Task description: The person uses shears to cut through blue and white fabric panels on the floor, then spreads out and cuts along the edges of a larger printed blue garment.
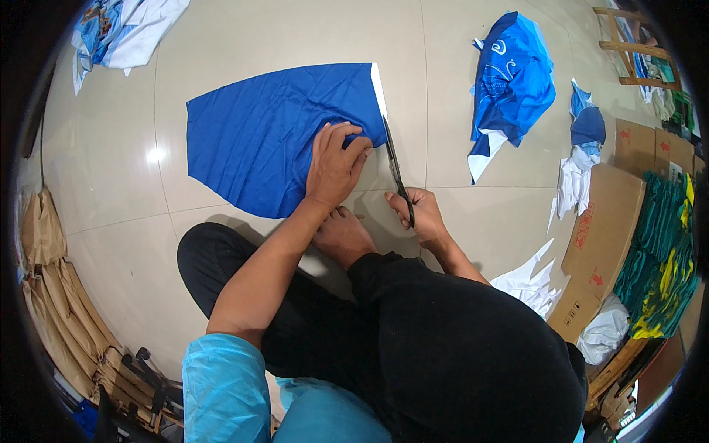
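Note:
A blue fabric panel (258,129) lies spread on the tiled floor in front of me, wrinkled toward its lower right part. Along its right side runs a narrow white strip (379,88). My left hand (336,164) rests on the panel near that side, fingers curled and gripping the cloth. My right hand (422,214) is closed around the handles of black scissors (397,173). Their blades point away from me and meet the panel's right edge, at the white strip. How far the blades are apart is hard to make out.
My bare foot (344,238) is just below the panel. A bundle of blue printed fabric (513,81) lies at the far right, with white scraps (528,280) nearer. Cardboard boxes (602,229) and green-yellow fabric (653,251) stand right. Brown wrapped material (63,295) lines the left.

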`<state>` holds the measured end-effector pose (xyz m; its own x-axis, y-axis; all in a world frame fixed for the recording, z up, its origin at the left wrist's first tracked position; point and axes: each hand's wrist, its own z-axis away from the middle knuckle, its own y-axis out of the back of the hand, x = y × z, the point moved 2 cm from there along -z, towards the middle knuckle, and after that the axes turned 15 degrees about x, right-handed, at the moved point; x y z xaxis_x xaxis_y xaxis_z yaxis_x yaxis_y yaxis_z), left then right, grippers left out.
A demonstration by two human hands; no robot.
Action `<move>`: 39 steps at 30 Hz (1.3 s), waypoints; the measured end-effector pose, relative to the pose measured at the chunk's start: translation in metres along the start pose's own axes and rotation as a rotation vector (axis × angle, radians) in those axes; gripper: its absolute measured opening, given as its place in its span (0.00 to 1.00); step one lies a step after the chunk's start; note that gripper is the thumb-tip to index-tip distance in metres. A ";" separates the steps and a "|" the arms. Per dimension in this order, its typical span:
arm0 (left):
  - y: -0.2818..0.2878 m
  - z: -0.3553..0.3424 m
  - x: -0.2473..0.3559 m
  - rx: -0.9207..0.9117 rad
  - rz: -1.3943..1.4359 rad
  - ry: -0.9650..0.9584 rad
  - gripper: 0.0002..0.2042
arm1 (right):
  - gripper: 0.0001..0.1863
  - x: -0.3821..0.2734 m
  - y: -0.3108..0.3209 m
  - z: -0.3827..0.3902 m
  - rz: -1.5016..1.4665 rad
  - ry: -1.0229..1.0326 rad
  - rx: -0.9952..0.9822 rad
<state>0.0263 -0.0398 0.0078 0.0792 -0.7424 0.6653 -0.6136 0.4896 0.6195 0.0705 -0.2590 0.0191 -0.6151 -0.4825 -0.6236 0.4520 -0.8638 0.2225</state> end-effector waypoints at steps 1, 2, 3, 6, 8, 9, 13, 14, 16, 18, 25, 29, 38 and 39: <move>0.000 0.000 0.000 -0.001 0.000 0.001 0.06 | 0.20 0.000 0.000 0.000 0.000 -0.003 0.001; 0.000 0.000 0.000 0.000 -0.003 0.000 0.06 | 0.20 0.000 0.000 0.000 0.000 -0.006 0.003; 0.000 0.000 0.000 0.002 -0.007 -0.002 0.06 | 0.20 0.000 -0.001 0.000 0.001 -0.008 0.004; 0.000 0.000 0.000 -0.001 -0.013 -0.004 0.06 | 0.20 -0.002 -0.001 0.001 0.006 -0.007 0.010; 0.000 0.000 0.001 -0.002 -0.011 -0.003 0.06 | 0.20 -0.001 -0.002 0.000 0.012 -0.001 0.015; 0.000 0.000 0.001 -0.001 -0.007 -0.001 0.06 | 0.21 -0.001 -0.002 -0.001 0.015 0.002 0.017; 0.000 0.000 0.000 -0.002 -0.004 0.000 0.06 | 0.21 0.000 -0.002 -0.001 0.011 0.001 0.023; 0.000 0.000 0.000 -0.004 -0.006 0.001 0.06 | 0.21 0.000 -0.002 -0.002 0.016 -0.003 0.025; 0.000 0.000 0.001 -0.008 -0.008 0.004 0.06 | 0.21 0.000 -0.002 -0.002 0.026 -0.008 0.030; 0.000 0.000 0.001 -0.008 -0.010 0.004 0.06 | 0.21 -0.003 -0.002 0.000 0.035 -0.010 0.034; -0.001 0.001 0.000 -0.001 -0.007 0.001 0.06 | 0.21 0.002 -0.001 -0.001 0.032 0.023 0.017; -0.001 0.001 -0.001 -0.001 -0.006 -0.001 0.07 | 0.21 0.000 -0.003 -0.001 0.048 0.025 0.037; 0.000 0.000 0.000 -0.012 0.004 0.003 0.07 | 0.21 -0.008 -0.006 -0.011 0.018 0.023 0.035; 0.001 0.000 0.000 -0.012 0.003 0.004 0.07 | 0.21 -0.008 -0.007 -0.011 0.017 0.020 0.036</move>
<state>0.0262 -0.0393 0.0083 0.0806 -0.7390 0.6689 -0.6045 0.4973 0.6223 0.0795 -0.2476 0.0145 -0.5941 -0.4943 -0.6346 0.4384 -0.8604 0.2597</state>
